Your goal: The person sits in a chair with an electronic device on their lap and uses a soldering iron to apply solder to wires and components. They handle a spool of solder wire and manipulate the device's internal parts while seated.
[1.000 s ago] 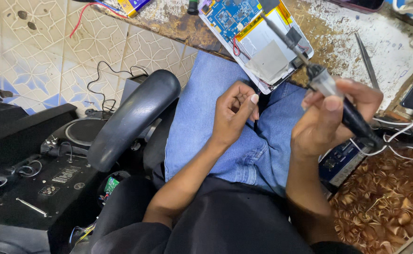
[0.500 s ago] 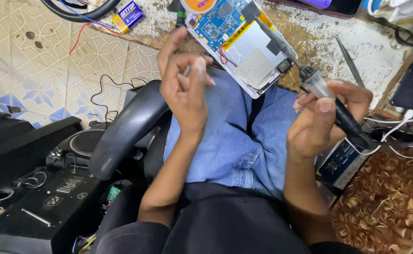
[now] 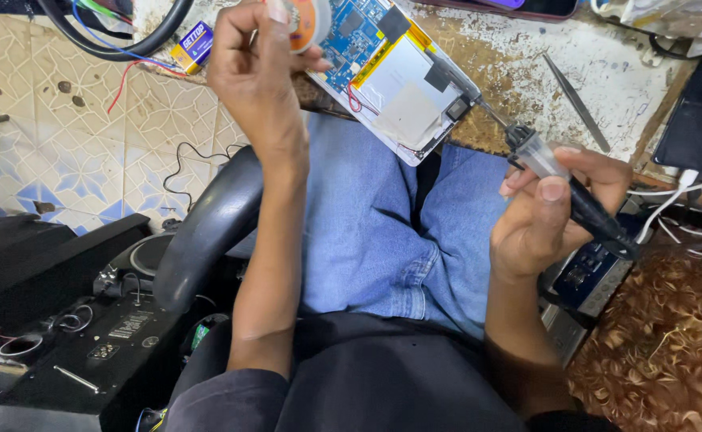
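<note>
Soldering iron (image 3: 563, 186), gripped in the right hand (image 3: 539, 220), points up-left at the opened tablet (image 3: 395, 76) overhanging the surface's (image 3: 607, 64) edge, while the left hand (image 3: 259, 68) pinches a solder spool (image 3: 307, 20).

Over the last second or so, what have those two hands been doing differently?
The left hand has risen from over the lap to the workbench edge, where it now touches an orange solder reel beside the opened tablet. What its fingertips pinch is too small to tell. The right hand has kept its grip on the soldering iron, tip pointing toward the tablet's corner. The tweezers lie unmoved.
</note>
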